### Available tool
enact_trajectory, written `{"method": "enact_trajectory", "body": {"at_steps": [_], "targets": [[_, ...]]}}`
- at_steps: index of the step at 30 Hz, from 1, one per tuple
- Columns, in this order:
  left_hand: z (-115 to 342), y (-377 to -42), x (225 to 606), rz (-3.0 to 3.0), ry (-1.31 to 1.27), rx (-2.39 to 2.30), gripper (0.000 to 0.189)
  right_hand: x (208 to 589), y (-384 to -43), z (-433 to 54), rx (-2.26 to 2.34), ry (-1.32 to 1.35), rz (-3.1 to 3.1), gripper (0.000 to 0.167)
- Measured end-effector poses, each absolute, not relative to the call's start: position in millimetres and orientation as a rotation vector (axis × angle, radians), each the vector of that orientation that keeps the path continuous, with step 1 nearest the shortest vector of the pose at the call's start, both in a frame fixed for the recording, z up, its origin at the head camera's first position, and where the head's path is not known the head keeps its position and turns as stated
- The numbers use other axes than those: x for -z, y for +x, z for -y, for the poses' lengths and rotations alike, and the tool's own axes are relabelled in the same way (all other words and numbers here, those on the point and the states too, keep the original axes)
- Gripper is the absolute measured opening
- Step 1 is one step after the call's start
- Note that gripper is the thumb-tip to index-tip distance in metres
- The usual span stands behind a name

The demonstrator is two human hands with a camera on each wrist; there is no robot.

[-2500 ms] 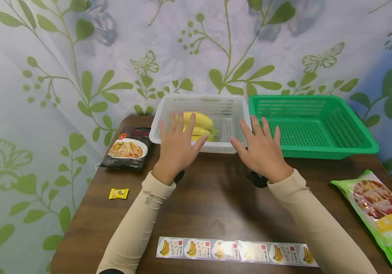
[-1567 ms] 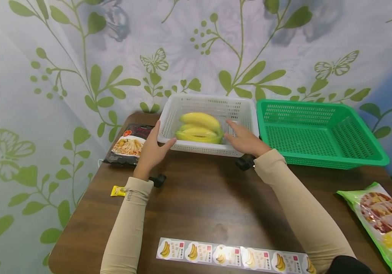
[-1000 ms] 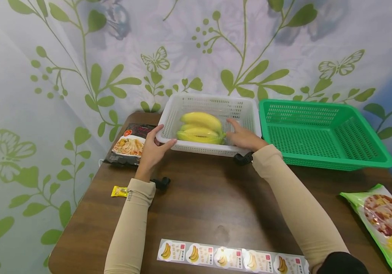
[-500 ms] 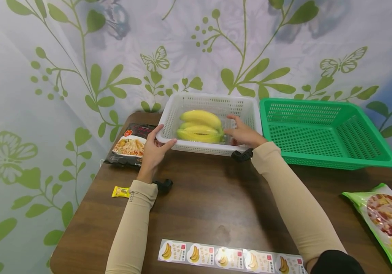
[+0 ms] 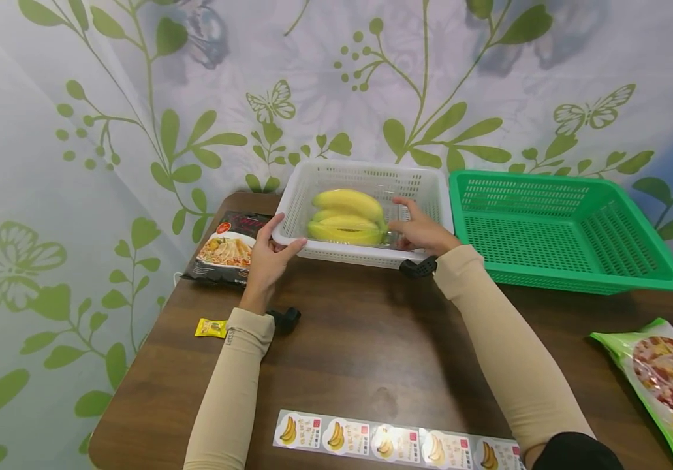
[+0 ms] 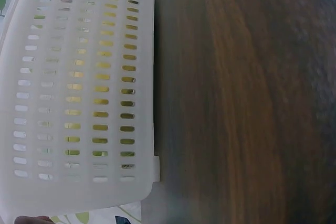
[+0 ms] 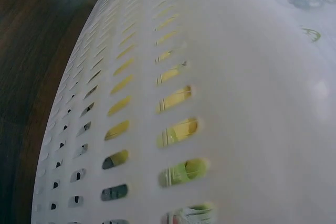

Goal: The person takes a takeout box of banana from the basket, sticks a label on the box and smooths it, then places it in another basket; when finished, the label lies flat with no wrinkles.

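Note:
A white plastic basket (image 5: 348, 253) stands at the back of the brown table, holding a bunch of yellow bananas (image 5: 348, 203) in clear wrap. My left hand (image 5: 267, 261) grips the basket's front left corner, thumb along the front rim and fingers over the left side. Over the right front rim, my right hand (image 5: 422, 232) reaches inside; its thumb and index finger are spread beside the bananas' stem end. The other fingers are partly hidden, so I cannot tell whether they hold the wrap. Both wrist views show the slotted basket wall (image 6: 79, 195), with yellow behind the slots.
A green basket (image 5: 547, 282) stands right beside the white one. A black noodle packet (image 5: 224, 251) lies at the left, with a small yellow wrapped candy (image 5: 211, 328) nearer. A strip of banana stickers (image 5: 371, 440) lies in front. At the right is a green-and-white food bag (image 5: 659, 372).
Both hands came down from above the white basket, the left onto its front left corner and the right inside beside the bananas. Lately the right hand's fingers have bent a little more.

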State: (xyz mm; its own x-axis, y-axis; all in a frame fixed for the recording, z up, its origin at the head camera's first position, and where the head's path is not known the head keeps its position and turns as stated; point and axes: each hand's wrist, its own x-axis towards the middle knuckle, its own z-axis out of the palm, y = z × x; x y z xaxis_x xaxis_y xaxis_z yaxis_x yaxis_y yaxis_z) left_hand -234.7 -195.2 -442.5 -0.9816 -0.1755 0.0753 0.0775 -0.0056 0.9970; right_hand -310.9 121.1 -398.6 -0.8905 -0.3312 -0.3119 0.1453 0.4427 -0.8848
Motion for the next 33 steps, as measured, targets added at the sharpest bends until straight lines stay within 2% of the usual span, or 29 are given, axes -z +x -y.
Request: {"method": "enact_trajectory", "body": {"at_steps": [10,17,33], "targets": [[193.9,-233.3,439.7,2.094,0.11,2.091,0.08,397.4,-313.2,-122.7,1.481,-0.158,-2.222,0.069],[185.0,-212.3,408.2,2.179,0.145,2.013,0.076,397.0,-313.9,-122.7,1.482,-0.116,-2.194,0.068],[190.3,-219.2,422.0,2.176,0.108,1.977,0.078,394.2,-314.1,-123.9,1.504,-0.097,-2.13,0.067]]}}
